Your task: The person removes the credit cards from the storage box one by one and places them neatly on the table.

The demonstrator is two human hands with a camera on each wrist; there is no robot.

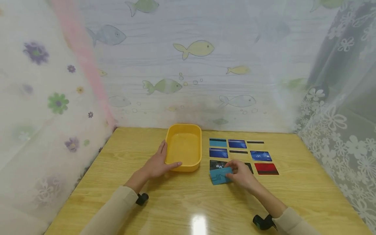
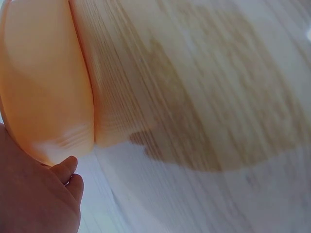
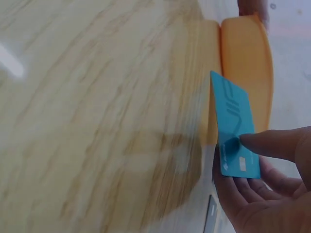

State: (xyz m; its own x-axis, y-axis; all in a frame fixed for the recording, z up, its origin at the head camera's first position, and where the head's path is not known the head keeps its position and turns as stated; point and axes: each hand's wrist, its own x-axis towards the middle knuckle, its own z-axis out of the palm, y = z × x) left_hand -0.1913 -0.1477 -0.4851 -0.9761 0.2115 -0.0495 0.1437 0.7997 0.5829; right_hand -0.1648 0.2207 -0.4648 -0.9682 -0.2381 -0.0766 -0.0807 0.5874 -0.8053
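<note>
In the head view, my right hand (image 1: 242,174) pinches a teal VIP card (image 1: 219,176) between thumb and fingers. The right wrist view shows the card (image 3: 235,128) tilted up, thumb on its printed face and fingers behind. It overlaps a black VIP card (image 1: 216,164) in the head view. A yellow plastic bin (image 1: 168,167) stands left of the cards. My left hand (image 1: 157,163) rests at its near left corner, fingers straight along the outer left wall and thumb stretched along the front rim. The bin's inside shows no cards.
Rows of cards lie right of the bin: a teal card (image 1: 218,143), several blue cards (image 1: 260,156), a red card (image 1: 265,168) and others with dark stripes. A dark card is partly hidden behind my right hand. Fish-print curtain (image 1: 194,65) borders the wooden table (image 1: 176,202).
</note>
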